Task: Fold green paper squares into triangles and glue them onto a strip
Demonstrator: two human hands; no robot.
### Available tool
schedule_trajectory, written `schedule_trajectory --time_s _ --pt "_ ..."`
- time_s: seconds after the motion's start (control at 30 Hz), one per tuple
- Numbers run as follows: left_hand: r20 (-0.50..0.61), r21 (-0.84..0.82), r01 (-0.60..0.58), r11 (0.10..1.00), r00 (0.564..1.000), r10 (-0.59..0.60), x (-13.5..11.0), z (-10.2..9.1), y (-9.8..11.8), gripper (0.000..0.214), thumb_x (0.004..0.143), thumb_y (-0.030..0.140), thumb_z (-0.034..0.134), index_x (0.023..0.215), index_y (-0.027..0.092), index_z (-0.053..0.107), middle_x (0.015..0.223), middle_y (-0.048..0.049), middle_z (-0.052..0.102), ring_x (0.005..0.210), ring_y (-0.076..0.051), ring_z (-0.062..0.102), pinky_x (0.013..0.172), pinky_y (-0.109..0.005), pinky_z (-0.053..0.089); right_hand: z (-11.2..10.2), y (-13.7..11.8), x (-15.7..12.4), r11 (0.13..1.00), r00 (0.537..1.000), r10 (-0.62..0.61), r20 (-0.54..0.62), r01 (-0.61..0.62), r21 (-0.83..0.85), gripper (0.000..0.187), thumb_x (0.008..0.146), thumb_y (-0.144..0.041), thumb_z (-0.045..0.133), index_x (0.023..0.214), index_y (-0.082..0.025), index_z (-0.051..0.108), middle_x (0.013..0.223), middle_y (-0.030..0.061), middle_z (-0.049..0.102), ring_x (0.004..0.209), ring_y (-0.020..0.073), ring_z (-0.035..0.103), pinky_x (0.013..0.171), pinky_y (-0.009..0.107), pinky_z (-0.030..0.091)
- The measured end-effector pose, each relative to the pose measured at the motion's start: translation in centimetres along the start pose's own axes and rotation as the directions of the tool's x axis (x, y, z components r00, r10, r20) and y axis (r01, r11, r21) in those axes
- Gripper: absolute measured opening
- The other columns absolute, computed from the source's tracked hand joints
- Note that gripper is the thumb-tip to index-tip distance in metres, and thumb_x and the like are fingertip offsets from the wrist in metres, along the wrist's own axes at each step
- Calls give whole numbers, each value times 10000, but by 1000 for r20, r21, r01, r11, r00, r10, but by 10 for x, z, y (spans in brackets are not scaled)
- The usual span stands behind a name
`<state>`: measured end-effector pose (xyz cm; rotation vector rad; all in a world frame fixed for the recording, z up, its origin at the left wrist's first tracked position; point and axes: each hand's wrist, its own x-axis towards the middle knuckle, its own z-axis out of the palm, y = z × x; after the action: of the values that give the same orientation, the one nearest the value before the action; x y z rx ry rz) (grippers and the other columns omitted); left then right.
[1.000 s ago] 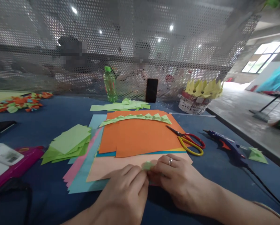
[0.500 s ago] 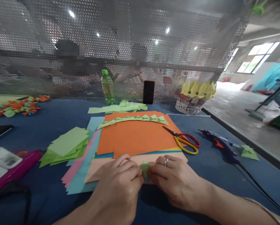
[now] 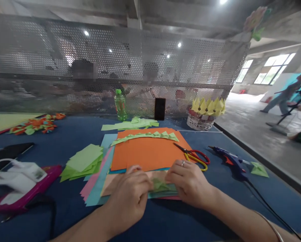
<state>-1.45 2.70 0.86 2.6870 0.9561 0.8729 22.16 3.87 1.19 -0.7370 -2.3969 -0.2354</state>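
Note:
My left hand (image 3: 130, 195) and my right hand (image 3: 189, 183) meet over a small folded light-green paper piece (image 3: 159, 184), both pinching it with curled fingers. The piece lies on the near edge of a stack of coloured paper sheets topped by an orange sheet (image 3: 150, 153). A ring shows on my right hand. A chain of folded green triangles (image 3: 146, 135) lies along the far edge of the orange sheet.
Red-and-yellow scissors (image 3: 195, 156) and a blue glue gun (image 3: 229, 161) with a cord lie to the right. A pile of green squares (image 3: 83, 161) and a pink case (image 3: 29, 190) sit left. A green bottle (image 3: 120, 105), black phone (image 3: 159, 108) and basket (image 3: 202, 121) stand by the mesh screen.
The camera has tilted up, so the hands and table appear lower and farther. Both hands stay pinched on the green piece, which now shows more between them.

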Motion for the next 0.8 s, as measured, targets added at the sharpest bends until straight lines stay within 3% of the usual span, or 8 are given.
schedule_trajectory --time_s 0.23,0.33,0.43,0.5,0.57,0.6,0.67,0.8 --pt "80 278 -154 948 987 137 -7 11 6 314 899 48 449 1101 146 668 879 -57 658 888 -227 609 1002 -479 391 1 4 3 998 1000 28 7 -28 49 277 879 -19 452 858 -172 681 801 60 693 782 190 581 719 303 463" --pt "81 346 -235 908 972 221 -9 9 9 441 886 67 456 1298 129 602 1001 -96 691 1014 -277 612 1022 -518 388 -6 6 4 992 990 129 57 -130 9 274 888 -30 453 889 -172 688 845 69 702 832 207 605 751 320 475" --pt "-18 344 -208 916 973 228 -2 -7 12 479 914 54 415 1352 150 583 1117 -106 707 1059 -278 616 1021 -522 404 -25 15 -1 956 944 292 151 -282 -87 247 922 -82 471 974 -172 695 936 82 709 905 225 637 813 346 482" --pt "-48 272 -117 955 990 135 11 -23 13 414 955 68 398 1278 137 647 1102 -123 721 1029 -281 628 1000 -532 423 -42 27 -6 906 875 424 234 -403 -131 233 945 -134 490 1029 -190 700 1013 82 716 953 228 654 843 347 480" --pt "-27 49 79 996 997 -78 31 -35 10 354 955 165 439 1172 122 716 1089 -150 730 1037 -322 626 996 -581 413 -55 47 -7 820 752 570 332 -547 -169 210 965 -187 505 991 -207 713 1028 68 724 960 224 663 830 330 476" --pt "18 -109 224 968 974 -224 43 -38 7 319 921 190 495 1110 133 746 1098 -149 735 1085 -337 613 1037 -594 380 -58 58 -6 792 717 607 343 -582 -186 203 969 -203 515 971 -201 719 1010 67 729 940 224 669 818 329 478" --pt "84 -206 333 920 943 -322 66 -36 -1 276 906 214 529 1040 174 767 1103 -117 749 1096 -311 635 1021 -531 437 -58 85 3 754 666 650 365 -626 -200 197 975 -233 536 961 -187 727 962 63 734 884 213 682 782 320 494" --pt "289 -369 549 750 835 -469 100 -14 -17 247 971 268 543 1120 176 717 1019 -75 764 888 -213 715 754 -346 577 -32 134 33 665 558 731 392 -711 -228 280 986 -370 613 1159 -153 652 1145 69 678 985 214 671 864 410 566"
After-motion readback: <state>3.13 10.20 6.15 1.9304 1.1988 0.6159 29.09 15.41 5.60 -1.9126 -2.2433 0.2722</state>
